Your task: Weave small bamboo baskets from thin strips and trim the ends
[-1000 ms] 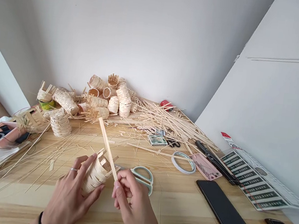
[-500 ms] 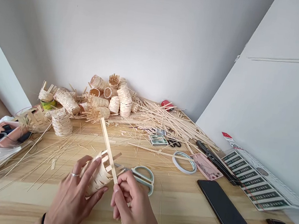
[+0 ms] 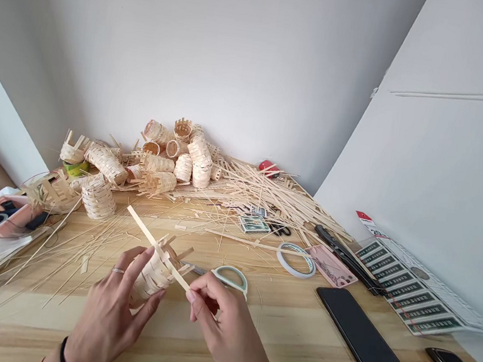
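My left hand [image 3: 116, 301] is wrapped round a small woven basket [image 3: 152, 281], which lies tilted with its open end up and to the right. Upright slats stick out of that rim. A flat pale wood strip [image 3: 141, 226] lies across the rim, its free end pointing up and left. Between thumb and fingertips, my right hand [image 3: 217, 314] pinches the strip's lower right end. Just behind the right hand, pale-handled scissors [image 3: 232, 276] lie on the wooden table, their blades partly hidden by the basket.
Woven baskets [image 3: 199, 160] are heaped against the wall, beside a pile of loose strips [image 3: 266, 193]. Right of the hands are a tape roll [image 3: 296, 260], a pink case [image 3: 330, 267], a black utility knife [image 3: 349, 260] and a black phone [image 3: 372, 352]. A pink bin [image 3: 0, 217] stands left.
The strip has swung from steep to more slanted, and its free end has moved left and down. It now crosses the basket's rim. My right hand has shifted slightly right.
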`<state>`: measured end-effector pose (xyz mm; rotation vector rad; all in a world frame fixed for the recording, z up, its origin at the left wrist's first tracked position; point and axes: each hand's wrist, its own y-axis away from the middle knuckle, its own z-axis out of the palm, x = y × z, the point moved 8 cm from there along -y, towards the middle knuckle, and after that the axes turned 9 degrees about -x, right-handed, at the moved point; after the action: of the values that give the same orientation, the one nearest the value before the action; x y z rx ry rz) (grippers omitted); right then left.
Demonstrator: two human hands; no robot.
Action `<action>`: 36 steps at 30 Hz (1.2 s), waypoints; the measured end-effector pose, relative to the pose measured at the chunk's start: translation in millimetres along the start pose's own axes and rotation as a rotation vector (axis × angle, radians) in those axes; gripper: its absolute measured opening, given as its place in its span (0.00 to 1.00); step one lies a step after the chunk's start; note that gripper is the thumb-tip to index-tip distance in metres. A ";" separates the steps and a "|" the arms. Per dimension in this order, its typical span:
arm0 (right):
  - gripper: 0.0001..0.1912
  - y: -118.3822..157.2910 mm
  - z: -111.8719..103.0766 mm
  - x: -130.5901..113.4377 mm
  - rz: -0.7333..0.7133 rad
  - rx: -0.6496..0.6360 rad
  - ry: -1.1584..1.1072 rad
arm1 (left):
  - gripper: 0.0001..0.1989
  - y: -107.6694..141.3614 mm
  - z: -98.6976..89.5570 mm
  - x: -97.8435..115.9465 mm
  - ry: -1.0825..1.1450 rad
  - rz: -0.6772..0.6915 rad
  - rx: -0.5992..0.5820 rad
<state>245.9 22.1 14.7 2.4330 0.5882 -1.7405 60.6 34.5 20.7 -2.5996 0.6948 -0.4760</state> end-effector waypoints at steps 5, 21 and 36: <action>0.14 -0.3 -4.2 2.5 0.005 -0.038 0.070 | 0.32 -2.6 -4.9 -8.9 0.026 -0.055 -0.036; 0.12 -2.5 -21.0 1.2 -0.040 0.001 0.165 | 0.32 -2.9 9.4 -24.4 0.302 -0.158 -0.209; 0.12 -1.6 -7.5 -11.0 -0.111 -0.049 0.181 | 0.38 -1.1 22.3 -25.7 0.419 -0.135 -0.175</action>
<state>249.0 22.9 27.7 2.5871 0.7892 -1.5318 49.3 55.6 -3.5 -2.7475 0.7194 -1.0671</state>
